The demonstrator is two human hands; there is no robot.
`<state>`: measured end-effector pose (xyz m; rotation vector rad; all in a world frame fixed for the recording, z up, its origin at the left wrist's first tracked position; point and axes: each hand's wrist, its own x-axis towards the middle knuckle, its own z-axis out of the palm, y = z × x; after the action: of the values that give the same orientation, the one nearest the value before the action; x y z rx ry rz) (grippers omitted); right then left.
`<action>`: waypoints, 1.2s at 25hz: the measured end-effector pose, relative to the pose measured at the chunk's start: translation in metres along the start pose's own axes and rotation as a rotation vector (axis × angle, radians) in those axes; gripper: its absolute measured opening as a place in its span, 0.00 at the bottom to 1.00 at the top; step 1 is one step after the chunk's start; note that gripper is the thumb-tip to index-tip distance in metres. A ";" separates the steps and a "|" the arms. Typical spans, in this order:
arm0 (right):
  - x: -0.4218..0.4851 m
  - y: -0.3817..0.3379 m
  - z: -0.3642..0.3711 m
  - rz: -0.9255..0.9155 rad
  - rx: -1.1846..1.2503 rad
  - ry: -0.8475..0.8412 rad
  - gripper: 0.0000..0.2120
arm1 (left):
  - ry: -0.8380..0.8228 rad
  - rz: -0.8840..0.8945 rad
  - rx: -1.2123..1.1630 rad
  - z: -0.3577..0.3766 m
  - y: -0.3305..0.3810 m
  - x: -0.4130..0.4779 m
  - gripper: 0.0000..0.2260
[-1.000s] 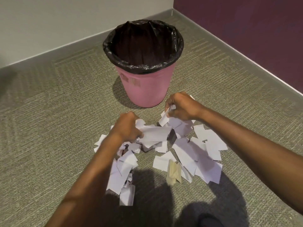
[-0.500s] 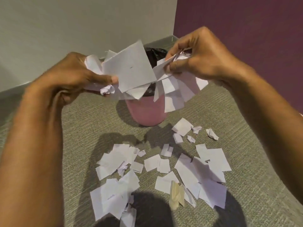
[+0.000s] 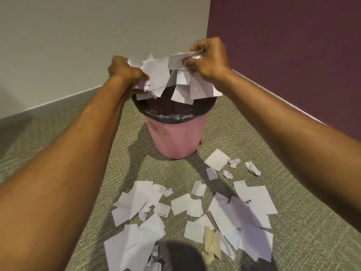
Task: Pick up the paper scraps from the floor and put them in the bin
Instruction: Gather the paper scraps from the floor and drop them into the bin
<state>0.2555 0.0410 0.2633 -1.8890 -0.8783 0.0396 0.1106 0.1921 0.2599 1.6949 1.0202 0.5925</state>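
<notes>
Both arms extend forward, forearms converging above the bin [image 3: 175, 137]. The left hand [image 3: 127, 72] is turned with its back toward the camera; its fingers are curled into a fist round a bunch of paper scraps [image 3: 156, 75], which fans out to the right of the fist. The right hand [image 3: 207, 59] sits slightly higher, knuckles up, with thumb and fingers pinching a second bunch [image 3: 187, 83], whose sheets hang down from the grip. Both bunches are held directly over the mouth of the bin, and their lower edges overlap the far rim in this view. The bin is pink, upright, and fitted with a black liner [image 3: 172, 112] folded over its rim. It stands on a grey-green carpet [image 3: 58, 133] near the far corner of the floor, where a grey wall [image 3: 97, 36] on the left meets a purple wall [image 3: 293, 45] on the right; a skirting [image 3: 58, 100] runs along the base of the grey wall. Loose scraps [image 3: 195, 208] lie spread across the carpet between the bin and the near edge of the floor, many overlapping. A yellowish piece [image 3: 210, 241] lies among them toward the near edge. Several crumpled bits [image 3: 253, 168] lie just to the right of the bin's base.
</notes>
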 end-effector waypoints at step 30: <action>-0.079 0.113 -0.032 0.196 -0.098 0.155 0.08 | -0.192 -0.352 0.892 0.013 -0.287 -0.120 0.32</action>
<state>0.2728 -0.0557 0.1610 -2.0345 -0.5983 -0.0303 -0.0406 0.1159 -0.0014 2.1797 1.5177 -0.3185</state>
